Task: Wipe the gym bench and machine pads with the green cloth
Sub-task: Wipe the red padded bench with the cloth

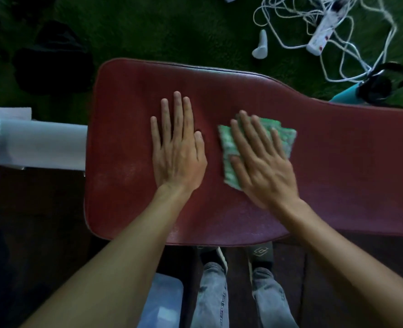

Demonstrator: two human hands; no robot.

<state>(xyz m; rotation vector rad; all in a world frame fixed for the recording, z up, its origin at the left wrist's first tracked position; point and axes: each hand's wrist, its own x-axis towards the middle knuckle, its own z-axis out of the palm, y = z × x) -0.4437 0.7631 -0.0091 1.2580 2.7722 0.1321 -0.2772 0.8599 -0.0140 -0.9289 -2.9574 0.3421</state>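
We look straight down on a long red padded bench (pixel 337 162), wide and rounded at its left end, narrowing as it runs off the right edge. Pale dusty patches show on the pad near its left and near edges.

Both our forearms reach in from the bottom of the view. Our left hand (pixel 178 150) lies palm-down on the bare pad, fingers straight and close together, pointing away from us; it holds nothing. Our right hand (pixel 262 162) lies just beside it, also flat, fingers spread and angled up and to the left, pressing down on the green cloth (pixel 283 133). The hand and cloth are a little blurred. The cloth sits folded about mid-pad, its edges showing beyond the fingertips and on the thumb side; the palm covers the rest.

Behind the bench is green carpet (pixel 172 31). A dark bag-like shape (pixel 54 58) sits on it at the upper left, too dim to identify. At upper right a tangle of white cable (pixel 290 24) surrounds a white power strip (pixel 321 36), with a small white object (pixel 260 46) close by. A teal bottle with a black top (pixel 370 88) stands just past the far edge of the bench.

A pale roll (pixel 35 144) meets the left end of the bench. Below the near edge we see jeans (pixel 212 297) and dark shoes (pixel 259 253), and a pale blue box lid (pixel 162 301).
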